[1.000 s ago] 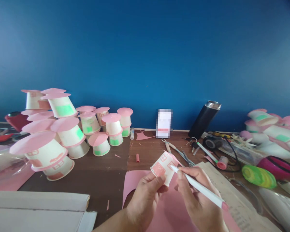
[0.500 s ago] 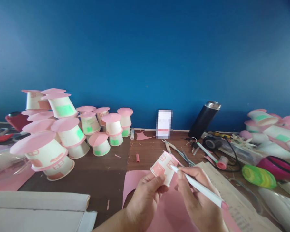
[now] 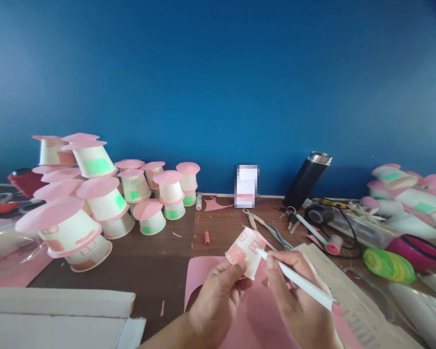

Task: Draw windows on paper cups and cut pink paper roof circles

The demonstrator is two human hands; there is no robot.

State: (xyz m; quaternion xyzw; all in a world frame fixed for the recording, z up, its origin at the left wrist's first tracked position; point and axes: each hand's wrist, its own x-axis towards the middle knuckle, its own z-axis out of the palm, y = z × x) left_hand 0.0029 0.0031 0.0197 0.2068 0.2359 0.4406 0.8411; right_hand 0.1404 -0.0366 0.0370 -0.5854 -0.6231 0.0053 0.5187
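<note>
Between the thumb and fingers of my left hand point(image 3: 218, 295) is a small white paper cup point(image 3: 252, 264), held tilted and upside down. A pink paper roof covers its top, and a door and two windows are drawn on its side in pinkish red. My right hand point(image 3: 298, 291) grips a white marker point(image 3: 301, 281) with a pink end. The marker's tip meets the cup at the right-hand window. Under both hands lies a sheet of pink paper point(image 3: 254, 315). A red marker cap point(image 3: 207, 237) rests on the table beyond my left hand.
Stacked paper-cup houses point(image 3: 98, 198) with pink roofs stand at the left. Scissors point(image 3: 269, 230), keys point(image 3: 291, 215), a black flask point(image 3: 307, 179) and a green marker point(image 3: 312, 229) lie or stand behind my right hand. Cardboard point(image 3: 58, 315) occupies the front left.
The marker tip has shifted very slightly on the drawn window, where the crossing lines look a little fuller. The cup has tilted slightly; both hands keep their hold.
</note>
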